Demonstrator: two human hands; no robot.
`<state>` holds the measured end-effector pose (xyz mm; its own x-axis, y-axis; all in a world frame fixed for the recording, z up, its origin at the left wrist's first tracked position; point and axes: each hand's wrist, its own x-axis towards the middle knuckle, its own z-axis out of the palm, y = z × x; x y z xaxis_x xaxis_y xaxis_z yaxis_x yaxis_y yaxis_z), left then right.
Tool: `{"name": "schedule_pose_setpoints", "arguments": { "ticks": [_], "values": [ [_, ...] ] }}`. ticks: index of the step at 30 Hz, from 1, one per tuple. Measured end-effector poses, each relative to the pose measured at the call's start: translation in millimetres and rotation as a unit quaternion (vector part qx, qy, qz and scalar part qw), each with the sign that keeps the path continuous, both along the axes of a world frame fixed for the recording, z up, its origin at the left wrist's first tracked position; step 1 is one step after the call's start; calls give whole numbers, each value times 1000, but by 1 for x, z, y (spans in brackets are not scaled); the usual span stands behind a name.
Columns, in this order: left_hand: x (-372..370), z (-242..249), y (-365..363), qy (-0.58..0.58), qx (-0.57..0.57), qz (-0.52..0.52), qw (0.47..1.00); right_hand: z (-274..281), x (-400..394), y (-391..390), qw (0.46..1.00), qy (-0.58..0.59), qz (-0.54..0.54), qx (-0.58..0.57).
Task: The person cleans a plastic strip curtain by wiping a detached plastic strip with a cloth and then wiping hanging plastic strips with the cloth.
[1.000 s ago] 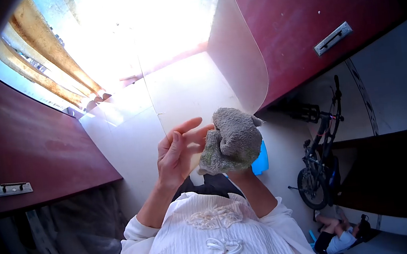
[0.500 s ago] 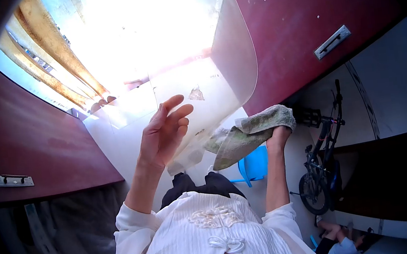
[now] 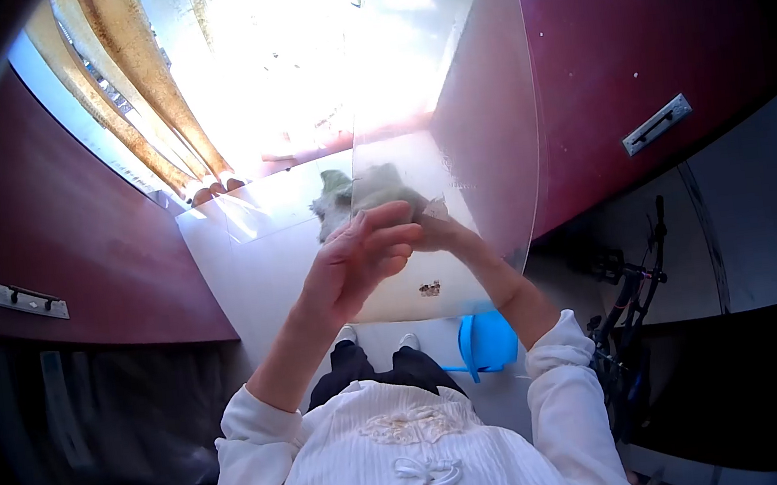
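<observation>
A wide clear plastic curtain strip (image 3: 482, 138) hangs in front of me, with a peeling patch and a brown mark on it. My left hand (image 3: 359, 263) is at its left edge, fingers bent together over the plastic; the thumb side is partly hidden. Behind the strip, my right hand (image 3: 435, 230) grips a green-and-white cloth (image 3: 334, 196). Part of the cloth shows past the strip's left edge, and the rest is seen hazily through the plastic. My left fingers overlap the right hand in view.
Yellowed curtain strips (image 3: 139, 79) are bunched at the upper left of the bright doorway. Dark red doors with handles stand left (image 3: 123, 242) and right (image 3: 615, 58). A blue plastic stool (image 3: 488, 341) is near my feet, and a bicycle (image 3: 628, 312) stands to the right.
My right hand has carried the cloth left and up, from beside the strip to behind it. The strip now hangs straighter and more spread out. My left hand has shifted slightly right.
</observation>
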<state>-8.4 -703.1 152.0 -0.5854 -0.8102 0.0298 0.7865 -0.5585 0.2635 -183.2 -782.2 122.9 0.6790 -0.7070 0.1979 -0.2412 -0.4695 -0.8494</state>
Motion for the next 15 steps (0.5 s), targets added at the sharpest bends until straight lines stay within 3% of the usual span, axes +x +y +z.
{"name": "schedule_pose_setpoints", "arguments": {
  "ticks": [2, 3, 4, 5, 6, 7, 8, 9, 10, 11, 12, 14, 15],
  "values": [
    [13, -1, -1, -148, -64, 133, 978, -20, 27, 14, 990, -46, -68, 113],
    [20, -4, -1, -204, -32, 208, 956, -20, 34, 20, 975, -84, -76, 193],
    [23, -8, 1, -203, -27, 217, 954, -8, 41, 29, 951, -119, -84, 273],
    [24, -15, 2, -383, -111, 333, 855, -8, 46, 40, 933, -184, -55, 303],
    [26, -23, 1, -542, -185, 425, 701, -2, 46, 45, 894, -157, -53, 416],
    [33, -39, 1, -592, -178, 413, 669, 6, 50, 47, 895, -130, -44, 425],
    [41, -56, 1, -593, -173, 418, 667, 3, 53, 47, 895, -115, -38, 429],
    [49, -73, -1, -514, -82, 366, 772, -1, 56, 46, 896, -101, -32, 432],
    [54, -82, 0, -418, 11, 303, 856, -20, 55, 48, 873, -167, -38, 456],
    [55, -73, 10, -326, 16, 213, 921, -27, 56, 49, 846, -233, -44, 478],
    [56, -67, 22, -376, -28, 140, 916, -31, 52, 47, 846, -229, -44, 479],
    [58, -92, 35, -462, 12, 51, 885, -33, 43, 45, 823, -268, 21, 501],
    [62, -103, 38, -425, -4, 64, 903, -53, 41, 48, 821, -301, -9, 485]
  ]
}}
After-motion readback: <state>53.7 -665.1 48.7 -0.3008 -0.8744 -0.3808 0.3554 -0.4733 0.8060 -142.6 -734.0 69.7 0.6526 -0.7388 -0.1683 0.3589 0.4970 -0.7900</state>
